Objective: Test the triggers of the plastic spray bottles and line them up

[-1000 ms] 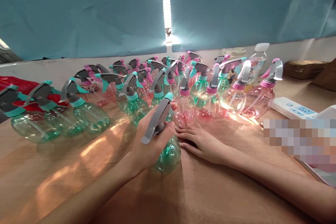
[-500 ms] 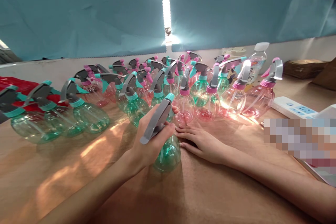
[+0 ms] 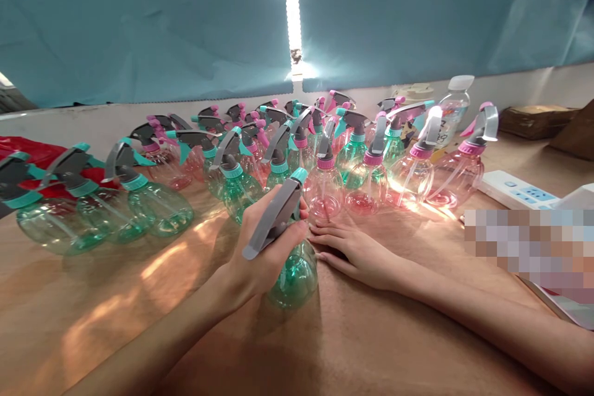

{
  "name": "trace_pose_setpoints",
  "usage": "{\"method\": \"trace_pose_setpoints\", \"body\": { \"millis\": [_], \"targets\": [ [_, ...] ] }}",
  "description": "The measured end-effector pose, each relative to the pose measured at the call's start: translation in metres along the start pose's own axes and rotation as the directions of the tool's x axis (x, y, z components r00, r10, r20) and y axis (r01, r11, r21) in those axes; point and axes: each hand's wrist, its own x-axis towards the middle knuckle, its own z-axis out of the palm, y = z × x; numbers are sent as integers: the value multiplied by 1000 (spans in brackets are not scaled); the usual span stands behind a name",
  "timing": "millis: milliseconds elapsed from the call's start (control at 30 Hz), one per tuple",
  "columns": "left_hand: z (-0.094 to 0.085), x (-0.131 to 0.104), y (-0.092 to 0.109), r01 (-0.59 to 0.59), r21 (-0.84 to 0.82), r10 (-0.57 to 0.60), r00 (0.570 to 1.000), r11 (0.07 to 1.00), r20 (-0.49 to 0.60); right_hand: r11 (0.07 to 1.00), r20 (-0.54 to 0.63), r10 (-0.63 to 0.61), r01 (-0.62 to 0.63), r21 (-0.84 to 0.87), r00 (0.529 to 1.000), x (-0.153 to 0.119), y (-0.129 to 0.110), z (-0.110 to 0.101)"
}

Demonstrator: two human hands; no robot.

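Green spray bottle (image 3: 294, 278), see-through: my left grip (image 3: 260, 269) encloses its neck, right grip (image 3: 355, 250) lies open; pink bottles (image 3: 468, 179) contain tubes (image 3: 451, 173).

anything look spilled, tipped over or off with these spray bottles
Nothing spilled or damaged stands out. The three green spray bottles at far left appear to lean, though the wide lens may cause that. The held bottle in the left hand shows no visible damage. A pixelated patch at right hides whatever lies there.
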Motion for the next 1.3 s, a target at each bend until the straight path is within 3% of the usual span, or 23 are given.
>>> {"method": "trace_pose_setpoints", "body": {
  "millis": [367, 633, 800, 1033, 1300],
  "targets": [
    [1, 1, -2, -79, 151, 80, 997, 985, -3, 1000, 11, 13, -13, -10, 1000, 0, -1, -1],
    [0, 0, -1, -74, 176, 73, 997, 982, 15, 1000, 2, 7, -7, -8, 1000, 0, -2, -1],
    [1, 2, 0, -144, 162, 141, 990, 976, 29, 999, 13, 11, -11, -31, 1000, 1, -1, -1],
    [4, 1, -2, -52, 148, 50, 999, 988, 16, 999, 12, 17, -16, -31, 1000, 1, -3, -2],
    [4, 0, -5, -69, 83, 67, 997, 994, 26, 999, 17, 17, -17, -31, 1000, 1, -3, -2]
  ]
}}
